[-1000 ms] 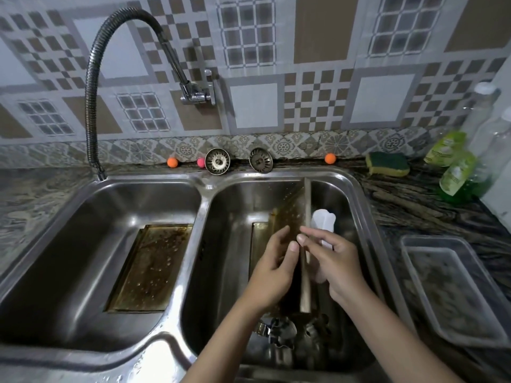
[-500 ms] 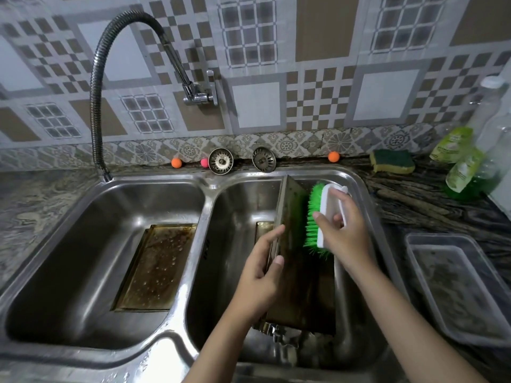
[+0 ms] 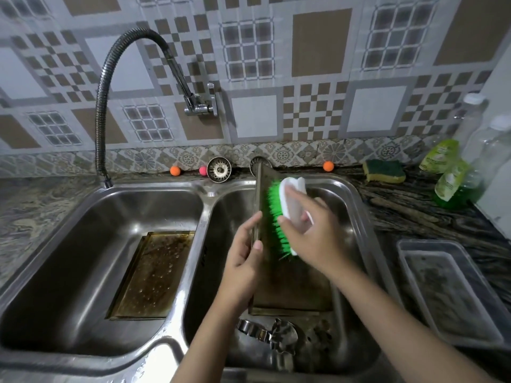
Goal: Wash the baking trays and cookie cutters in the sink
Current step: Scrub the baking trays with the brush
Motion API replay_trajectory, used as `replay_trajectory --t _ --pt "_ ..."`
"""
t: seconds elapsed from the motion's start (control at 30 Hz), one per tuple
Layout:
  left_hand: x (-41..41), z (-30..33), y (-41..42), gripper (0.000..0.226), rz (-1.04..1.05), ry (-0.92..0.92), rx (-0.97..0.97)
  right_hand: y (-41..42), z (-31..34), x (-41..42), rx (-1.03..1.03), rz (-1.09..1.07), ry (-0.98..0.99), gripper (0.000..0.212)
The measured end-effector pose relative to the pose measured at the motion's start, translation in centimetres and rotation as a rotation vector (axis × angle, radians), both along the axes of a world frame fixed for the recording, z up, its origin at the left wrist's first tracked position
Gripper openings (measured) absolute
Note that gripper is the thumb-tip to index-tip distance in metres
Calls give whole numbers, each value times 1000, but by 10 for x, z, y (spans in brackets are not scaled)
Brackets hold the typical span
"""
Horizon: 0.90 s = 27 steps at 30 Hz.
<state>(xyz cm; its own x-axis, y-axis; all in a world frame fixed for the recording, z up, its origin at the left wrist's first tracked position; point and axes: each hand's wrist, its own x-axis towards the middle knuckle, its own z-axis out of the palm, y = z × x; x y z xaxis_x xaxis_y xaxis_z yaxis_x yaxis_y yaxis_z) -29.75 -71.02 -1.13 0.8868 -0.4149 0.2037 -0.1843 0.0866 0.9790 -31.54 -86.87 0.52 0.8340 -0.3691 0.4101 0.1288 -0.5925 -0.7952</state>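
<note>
A greasy baking tray (image 3: 290, 283) stands on its edge in the right basin of the steel sink (image 3: 356, 205). My left hand (image 3: 244, 261) grips its left rim, fingers curled over the edge. My right hand (image 3: 312, 233) holds a white scrubbing brush (image 3: 293, 200) whose green bristles press against the tray's inner face. A second dirty tray (image 3: 150, 275) lies flat in the left basin. Metal cookie cutters (image 3: 272, 335) lie at the bottom of the right basin, near the front.
A flexible hose tap (image 3: 110, 87) arches over the left basin. Two strainers (image 3: 219, 169), small orange and pink balls, and a yellow-green sponge (image 3: 384, 170) sit along the back ledge. Green soap bottles (image 3: 450, 181) stand at the right. A clear plastic tub (image 3: 448, 294) rests on the right counter.
A second ago my right hand held the brush behind the tray. The tray has since turned its inner face to the right, and the brush now bears on that face higher up.
</note>
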Motion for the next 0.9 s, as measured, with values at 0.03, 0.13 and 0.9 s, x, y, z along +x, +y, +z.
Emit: replay_trajectory --t 0.03,0.13,0.9 --pt "5 3 4 48 25 21 -34 17 0 -13 -41 76 -31 58" --pt "10 9 19 48 122 27 -95 31 -23 -34 -61 188 -41 59" --pt "-4 -4 16 47 96 139 -70 38 6 -18 68 124 50 57"
